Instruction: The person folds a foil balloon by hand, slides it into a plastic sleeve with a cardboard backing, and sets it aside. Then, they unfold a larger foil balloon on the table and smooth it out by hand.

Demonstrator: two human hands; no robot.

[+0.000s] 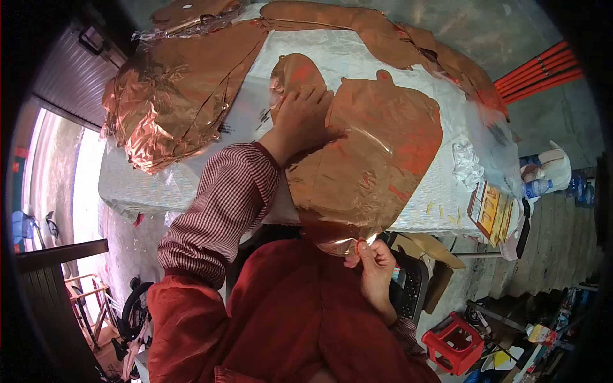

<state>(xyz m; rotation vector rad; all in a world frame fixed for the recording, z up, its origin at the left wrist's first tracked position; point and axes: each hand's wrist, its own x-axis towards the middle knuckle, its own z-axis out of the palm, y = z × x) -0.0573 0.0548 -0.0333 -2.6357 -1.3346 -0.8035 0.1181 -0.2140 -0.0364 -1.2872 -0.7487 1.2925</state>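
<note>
A flat copper-coloured foil piece (364, 159) with a reddish sheen lies on the white-covered table, its lower end hanging over the near edge. My left hand (306, 118) lies palm down across its upper left part, fingers stretched out and pointing away from me. Under and beyond those fingers is a smaller rounded lobe of foil (295, 73). At the near edge my right hand (372, 258) pinches the lower rim of the foil between thumb and fingers.
Crumpled foil (172, 96) covers the table's left side; more foil (357, 22) lines the far edge. On the right are crumpled clear plastic (467, 165) and a yellow-and-red box (491, 214). A red stool (453, 343) stands on the floor at lower right.
</note>
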